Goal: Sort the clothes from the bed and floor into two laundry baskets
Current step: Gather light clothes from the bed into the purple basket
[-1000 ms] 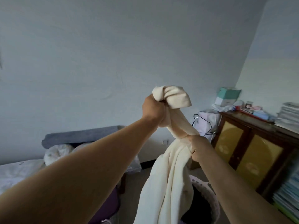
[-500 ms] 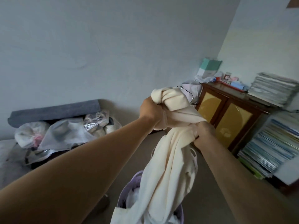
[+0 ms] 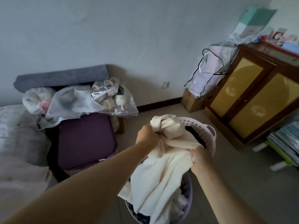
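Open floor [image 3: 161, 109] between purple suitcase [image 3: 85, 139] left and wooden cabinet [image 3: 252, 97] right, pink basket [image 3: 210, 139] just ahead.

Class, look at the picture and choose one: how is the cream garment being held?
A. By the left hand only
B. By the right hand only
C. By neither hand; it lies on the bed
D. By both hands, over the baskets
D: the left hand and right hand both grip the cream garment, which hangs into the purple basket.

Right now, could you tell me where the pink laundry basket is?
In the head view the pink laundry basket sits on the floor right of centre, partly hidden behind the cream garment, with the wooden cabinet to its right.
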`<state>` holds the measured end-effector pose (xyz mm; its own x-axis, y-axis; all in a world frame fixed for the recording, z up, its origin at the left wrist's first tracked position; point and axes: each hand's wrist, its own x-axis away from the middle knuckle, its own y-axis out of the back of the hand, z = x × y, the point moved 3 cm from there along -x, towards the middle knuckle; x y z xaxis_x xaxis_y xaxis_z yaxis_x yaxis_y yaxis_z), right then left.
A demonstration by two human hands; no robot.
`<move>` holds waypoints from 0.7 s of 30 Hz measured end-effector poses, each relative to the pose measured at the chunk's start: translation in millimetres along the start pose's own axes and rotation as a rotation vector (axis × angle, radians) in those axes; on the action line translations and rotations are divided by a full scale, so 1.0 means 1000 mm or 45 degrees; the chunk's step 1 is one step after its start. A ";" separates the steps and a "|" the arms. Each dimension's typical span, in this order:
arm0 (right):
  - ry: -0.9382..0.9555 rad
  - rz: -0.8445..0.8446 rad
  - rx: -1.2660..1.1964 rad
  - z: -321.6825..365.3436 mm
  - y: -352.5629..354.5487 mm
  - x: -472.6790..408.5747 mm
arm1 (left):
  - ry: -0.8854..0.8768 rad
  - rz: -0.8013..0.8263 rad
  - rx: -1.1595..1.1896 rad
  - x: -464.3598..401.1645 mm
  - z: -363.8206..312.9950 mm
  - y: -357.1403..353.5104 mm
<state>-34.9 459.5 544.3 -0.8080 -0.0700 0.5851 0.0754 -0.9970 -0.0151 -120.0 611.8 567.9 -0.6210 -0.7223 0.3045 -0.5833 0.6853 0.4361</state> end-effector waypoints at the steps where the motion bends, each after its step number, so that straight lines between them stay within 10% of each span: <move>1: -0.010 -0.018 0.061 -0.008 0.004 -0.011 | 0.030 0.011 -0.022 -0.003 0.010 -0.006; 9: 0.378 -0.001 0.719 -0.072 0.004 -0.097 | 0.270 0.005 -0.222 -0.039 0.117 -0.068; 21: 0.452 0.776 1.987 -0.256 0.011 -0.181 | 0.474 0.332 -0.468 -0.071 0.302 -0.139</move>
<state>-37.7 452.8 230.5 -0.5124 -0.6175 0.5968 0.6798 0.1329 0.7212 -152.9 595.8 229.9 -0.4551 -0.5636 0.6894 -0.1744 0.8156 0.5517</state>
